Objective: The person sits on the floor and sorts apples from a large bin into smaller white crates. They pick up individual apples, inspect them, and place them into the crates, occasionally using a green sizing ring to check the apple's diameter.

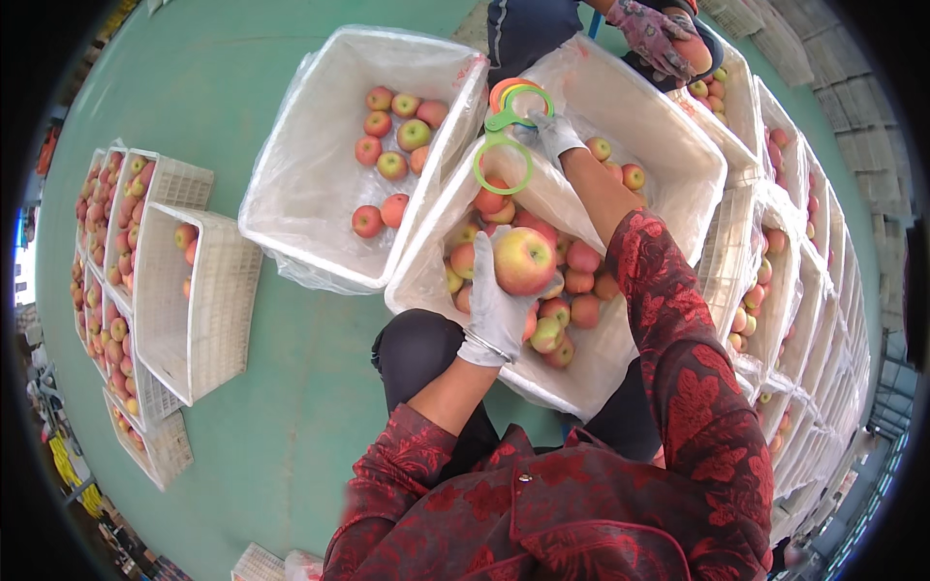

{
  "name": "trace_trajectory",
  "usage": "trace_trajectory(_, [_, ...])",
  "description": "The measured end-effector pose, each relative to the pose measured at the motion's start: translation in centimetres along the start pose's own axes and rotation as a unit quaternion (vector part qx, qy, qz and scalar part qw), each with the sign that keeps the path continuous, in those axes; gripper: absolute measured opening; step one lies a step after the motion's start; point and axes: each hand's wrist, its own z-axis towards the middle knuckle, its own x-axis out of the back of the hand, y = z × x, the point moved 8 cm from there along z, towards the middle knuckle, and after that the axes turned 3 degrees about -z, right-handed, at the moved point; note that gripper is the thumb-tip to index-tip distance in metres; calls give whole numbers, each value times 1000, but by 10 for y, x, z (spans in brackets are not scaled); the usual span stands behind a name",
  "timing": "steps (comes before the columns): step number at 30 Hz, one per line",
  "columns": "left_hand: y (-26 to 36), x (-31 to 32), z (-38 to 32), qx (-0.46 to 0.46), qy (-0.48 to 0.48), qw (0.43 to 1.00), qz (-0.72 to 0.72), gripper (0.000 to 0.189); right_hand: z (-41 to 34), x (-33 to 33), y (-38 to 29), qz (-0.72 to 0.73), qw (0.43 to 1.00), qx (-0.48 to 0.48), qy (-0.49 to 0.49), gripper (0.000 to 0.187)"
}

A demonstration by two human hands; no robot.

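Observation:
A yellow-red apple (524, 261) rests in my gloved left hand (495, 312), its stem or blossom end facing up. Below it stands a lined white crate (559, 378) holding many red and green apples (579, 282). My right hand (558, 134), also in a pale glove, grips a set of coloured ring gauges (501, 120) above the far edge of that crate. One green ring (503, 165) hangs out toward me, while orange, yellow and blue ones are fanned together at the top.
To the left is another lined crate (320, 167) with scattered apples. Beyond my right hand is a third lined crate (676, 156). A co-worker's patterned glove (654, 40) holds an apple (692, 54). Stacked apple crates line the right (792, 290) and far left (218, 290).

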Motion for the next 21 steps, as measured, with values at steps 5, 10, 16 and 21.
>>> trace_trajectory(5, [-4,17,12,-26,4,1000,-1,67,-42,21,0,-46,998,-24,34,42])
trace_trajectory(10, [2,19,10,-27,-20,999,26,68,-193,-5,-37,-154,966,39,-204,57])
trace_trajectory(16, [-58,26,11,109,-45,973,199,71,-289,14,18,-264,937,104,-202,76])
trace_trajectory(21, [-52,53,17,35,15,931,364,74,-273,74,107,-229,967,-48,-105,77])
